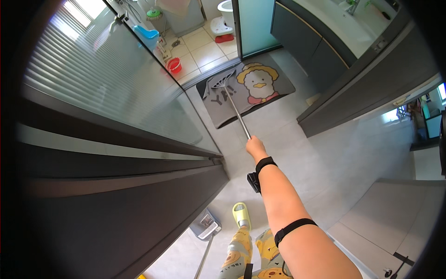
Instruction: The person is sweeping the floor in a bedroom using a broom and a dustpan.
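Note:
My right hand (256, 148) is wrapped round the metal handle (239, 117) of a broom, its arm stretched forward from the lower right. The broom's dark, fan-shaped head (224, 80) rests on the left part of a grey floor mat (232, 104) printed with a cartoon duck in a yellow hat. Around the broom head the mat's surface is rumpled, and its left corner looks folded over. A grey dustpan (204, 225) with a long handle stands on the floor by my feet at the lower left. My left hand is out of view.
A glass door panel (139, 93) and dark frame close in on the left. Beyond the mat lies a tiled bathroom with a red bucket (173, 65) and a white stool (219, 26). A dark vanity (302, 37) stands at the upper right, with a dark door (362, 83) beside it.

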The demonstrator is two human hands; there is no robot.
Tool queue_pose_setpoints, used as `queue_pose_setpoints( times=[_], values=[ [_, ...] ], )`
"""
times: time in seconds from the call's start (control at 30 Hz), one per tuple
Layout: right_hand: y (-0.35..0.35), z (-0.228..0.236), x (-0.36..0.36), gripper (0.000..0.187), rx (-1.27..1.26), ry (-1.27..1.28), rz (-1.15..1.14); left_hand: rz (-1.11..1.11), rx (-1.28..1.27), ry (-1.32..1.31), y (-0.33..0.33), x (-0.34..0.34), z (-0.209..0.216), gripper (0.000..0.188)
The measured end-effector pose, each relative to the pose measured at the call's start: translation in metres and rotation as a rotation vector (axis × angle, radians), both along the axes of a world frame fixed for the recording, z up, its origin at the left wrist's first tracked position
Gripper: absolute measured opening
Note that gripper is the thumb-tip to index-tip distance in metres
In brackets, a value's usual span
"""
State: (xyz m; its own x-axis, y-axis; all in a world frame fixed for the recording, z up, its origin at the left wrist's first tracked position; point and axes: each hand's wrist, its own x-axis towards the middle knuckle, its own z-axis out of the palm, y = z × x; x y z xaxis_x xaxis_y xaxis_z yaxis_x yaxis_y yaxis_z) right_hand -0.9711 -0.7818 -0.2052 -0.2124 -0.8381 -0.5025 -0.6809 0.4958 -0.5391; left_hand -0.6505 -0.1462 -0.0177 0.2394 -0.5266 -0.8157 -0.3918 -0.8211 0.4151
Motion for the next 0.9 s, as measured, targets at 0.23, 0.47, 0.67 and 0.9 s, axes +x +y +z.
queue_pose_setpoints(
  times=[0.23, 0.47, 0.67, 0.9],
  values=[
    [0.149, -0.042, -0.075, 0.02, -0.053, -0.148, 0.019, 0.049, -0.035, 0.039, -0.028, -0.015, 0.009, 0.01],
    [0.417, 0.111, -0.18, 0.022, 0.302, 0.098, -0.071, -0.037, 0.018, 0.023, -0.054, -0.022, 0.01, 0.004],
    [0.449, 0.164, -0.194, 0.025, 0.098, 0.1, -0.154, -0.042, 0.076, 0.097, -0.001, 0.005, -0.029, 0.008],
    [0.136, 0.002, -0.137, 0.02, -0.124, 0.051, -0.07, -0.113, 0.082, 0.051, -0.046, 0.011, -0.034, 0.011]
  ],
)
